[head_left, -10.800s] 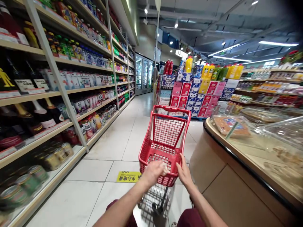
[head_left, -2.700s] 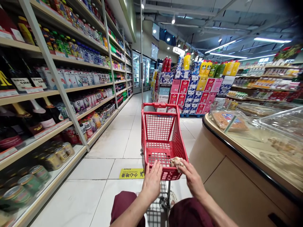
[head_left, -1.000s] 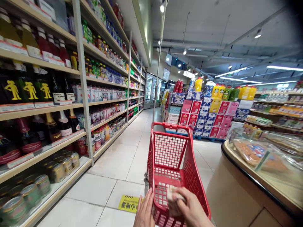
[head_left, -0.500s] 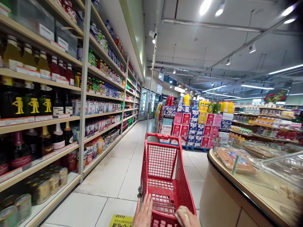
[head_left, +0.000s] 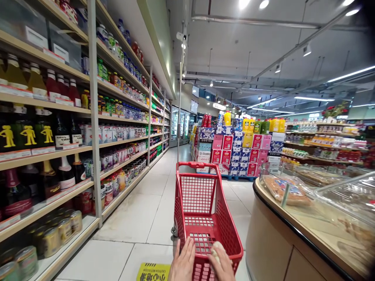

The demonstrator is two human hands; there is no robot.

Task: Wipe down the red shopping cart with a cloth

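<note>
A red plastic shopping cart (head_left: 238, 238) with grid walls stands in front of me, its basket tilted away and nothing lying in it. At the near rim is my left hand (head_left: 184, 263), fingers stretched out straight and holding nothing. My right hand (head_left: 223, 267) is beside it at the same near end, fingers curved over a crumpled cream-coloured cloth (head_left: 218, 249). The cloth is against the rim; most of it is under the fingers. A pole rises from the cart's left side.
Shelves of bottles and cans (head_left: 117, 144) run along the left. A curved counter (head_left: 272, 234) with packed food is close on the right. Stacked drink cartons (head_left: 225, 150) stand ahead. A yellow wet-floor sign (head_left: 152, 271) is on the tiles at lower left.
My right hand has moved left along the near rim with the cloth, and my left hand slightly right, so they are closer together. The view has shifted a little.
</note>
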